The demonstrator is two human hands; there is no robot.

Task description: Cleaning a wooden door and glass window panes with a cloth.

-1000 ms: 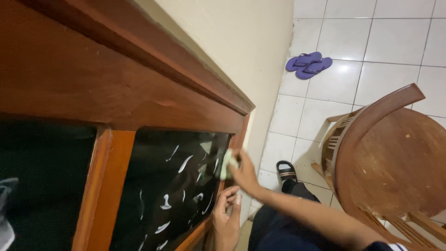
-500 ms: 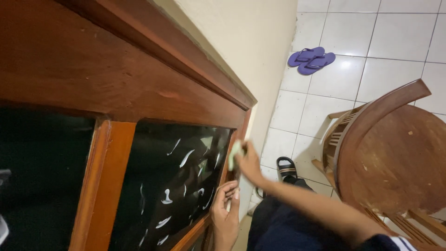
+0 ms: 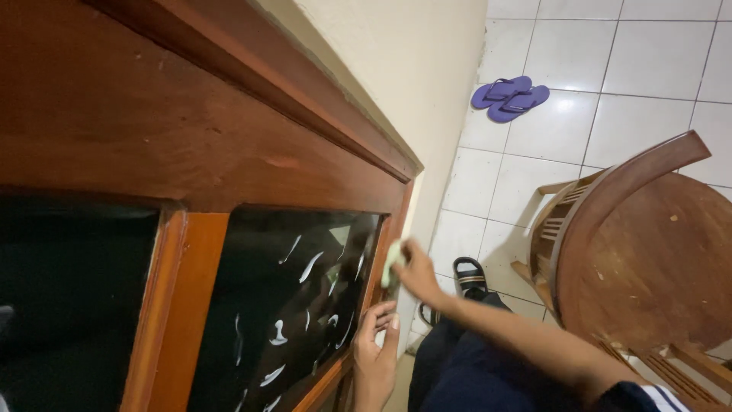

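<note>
My right hand (image 3: 418, 273) presses a small pale green cloth (image 3: 392, 262) against the right wooden upright of a window frame (image 3: 390, 229), at the edge of a dark glass pane (image 3: 293, 305) streaked with white smears. Below it, my left hand (image 3: 375, 352) rests flat with fingers together on the lower right corner of the frame, holding nothing. A broad reddish-brown top rail (image 3: 191, 145) runs across the upper left.
A wooden chair (image 3: 640, 252) with a curved back stands at the right on white floor tiles. A pair of purple flip-flops (image 3: 509, 96) lies farther off by the cream wall (image 3: 396, 69). A black sandal (image 3: 470, 276) shows near my dark-clothed leg.
My right hand with the cloth has slid from the glass pane's right part onto the frame's right upright and slightly upward. My left hand stays at the lower corner.
</note>
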